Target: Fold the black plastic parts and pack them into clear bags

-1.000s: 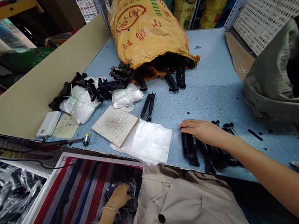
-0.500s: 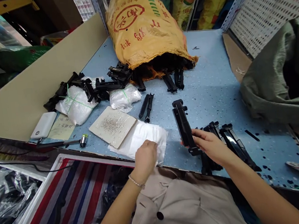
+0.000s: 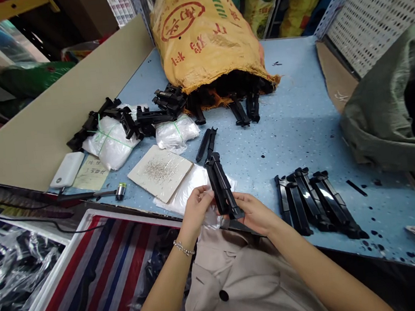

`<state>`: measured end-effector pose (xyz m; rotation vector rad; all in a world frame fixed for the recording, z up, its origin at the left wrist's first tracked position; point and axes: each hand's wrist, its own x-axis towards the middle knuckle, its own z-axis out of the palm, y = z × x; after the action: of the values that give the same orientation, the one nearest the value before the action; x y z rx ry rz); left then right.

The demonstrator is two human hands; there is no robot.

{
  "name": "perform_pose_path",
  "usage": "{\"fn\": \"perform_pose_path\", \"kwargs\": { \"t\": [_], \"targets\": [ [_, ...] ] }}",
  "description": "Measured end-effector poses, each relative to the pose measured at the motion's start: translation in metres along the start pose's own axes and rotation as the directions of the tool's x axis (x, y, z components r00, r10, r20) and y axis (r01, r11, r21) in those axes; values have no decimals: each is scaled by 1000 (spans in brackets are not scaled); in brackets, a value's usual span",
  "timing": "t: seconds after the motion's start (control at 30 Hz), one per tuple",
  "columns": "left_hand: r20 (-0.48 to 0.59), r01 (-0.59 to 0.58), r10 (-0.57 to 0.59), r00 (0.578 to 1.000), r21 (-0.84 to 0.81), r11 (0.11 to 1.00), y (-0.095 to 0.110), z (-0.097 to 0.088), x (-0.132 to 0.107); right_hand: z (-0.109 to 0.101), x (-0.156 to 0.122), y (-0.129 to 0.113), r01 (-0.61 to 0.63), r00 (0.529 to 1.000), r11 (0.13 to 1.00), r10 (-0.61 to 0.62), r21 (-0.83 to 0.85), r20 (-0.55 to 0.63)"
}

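Note:
My right hand point(image 3: 254, 213) grips the lower end of a long black plastic part point(image 3: 220, 184) and holds it upright over the table's near edge. My left hand point(image 3: 196, 207) is beside it, fingers pinched on a clear plastic bag point(image 3: 190, 187) from the white stack and touching the part. A row of the same black parts point(image 3: 312, 203) lies on the blue table point(image 3: 293, 120) just right of my hands.
A yellow woven sack point(image 3: 204, 31) spills black parts at the back. White bundles point(image 3: 114, 143), a tile with small metal bits point(image 3: 160, 172), a power bank point(image 3: 67, 169) and a loose black part point(image 3: 206, 144) lie left. A grey-green bag point(image 3: 400, 103) sits right. A striped sack point(image 3: 94, 283) is below left.
My right hand lifted one black part from the row and brought it left toward the middle. My left hand came up from the striped sack to the bag stack and met the part.

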<state>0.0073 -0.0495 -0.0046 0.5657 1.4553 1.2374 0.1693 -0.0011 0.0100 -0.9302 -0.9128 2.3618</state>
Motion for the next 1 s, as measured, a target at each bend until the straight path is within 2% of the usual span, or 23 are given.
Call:
{"fn": "perform_pose_path", "kwargs": {
  "t": [0.13, 0.27, 0.37, 0.47, 0.6, 0.73, 0.83, 1.0],
  "targets": [
    [15, -12, 12, 1000, 25, 1000, -4, -7, 1, -6, -4, -3, 23, 999, 999, -21, 32, -46],
    [-90, -87, 109, 990, 216, 973, -6, -4, 1, -15, -20, -14, 27, 996, 1000, -26, 3, -88],
    [-79, -149, 181, 980, 308, 940, -3, 2, 2, -13, -27, -19, 4, 998, 1000, -5, -22, -57],
    [18, -113, 112, 994, 230, 967, 0, 2, 4, -9, -27, -22, 8, 999, 999, -10, -35, -47],
    [50, -32, 24, 998, 158, 987, 1, -4, 4, -9, -26, -24, 19, 999, 1000, -20, -6, -51],
    [1, -60, 62, 998, 273, 960, 0, 1, 3, -9, -26, -23, -10, 1000, 999, 9, 42, 25],
    [-51, -70, 95, 994, 366, 928, -2, 7, 4, -11, -22, -20, -26, 999, 998, 24, 51, 36],
    [0, -64, 69, 998, 360, 931, -5, 4, 7, -22, -10, -10, -46, 999, 997, 47, 58, -12]
  ]
}}
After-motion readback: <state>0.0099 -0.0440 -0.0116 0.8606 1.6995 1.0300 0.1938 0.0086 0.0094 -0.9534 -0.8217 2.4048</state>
